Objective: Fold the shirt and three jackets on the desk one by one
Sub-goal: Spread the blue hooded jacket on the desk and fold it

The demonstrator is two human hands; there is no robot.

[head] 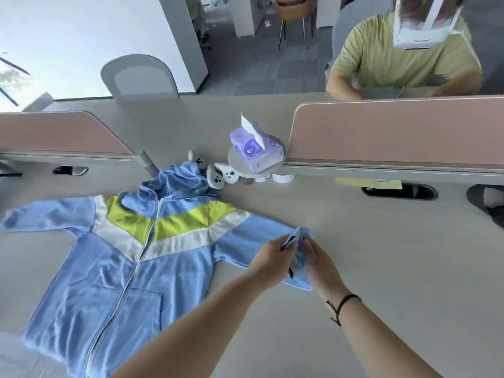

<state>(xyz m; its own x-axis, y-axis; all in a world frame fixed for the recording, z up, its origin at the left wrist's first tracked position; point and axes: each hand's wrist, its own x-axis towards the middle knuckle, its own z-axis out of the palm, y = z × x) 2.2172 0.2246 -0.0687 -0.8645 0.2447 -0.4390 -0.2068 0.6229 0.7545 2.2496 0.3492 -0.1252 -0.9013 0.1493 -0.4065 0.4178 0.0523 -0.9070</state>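
A light blue zip-up hooded jacket [114,274] with lime and white chevron stripes lies flat, front up, on the grey desk [381,268]. Its hood points away from me and its left sleeve stretches out to the left. At the end of the jacket's right sleeve [245,241] both my hands meet. My left hand [275,257] pinches the cuff from the left. My right hand [320,266], with a black band on its wrist, holds the same cuff from the right. The cuff is bunched up between them.
Behind the hood lie two white controllers [221,175] and a purple tissue pack [256,151] on a round stand. Pink divider panels [395,132] run along the back edge. A person in a yellow-green shirt [403,58] sits opposite.
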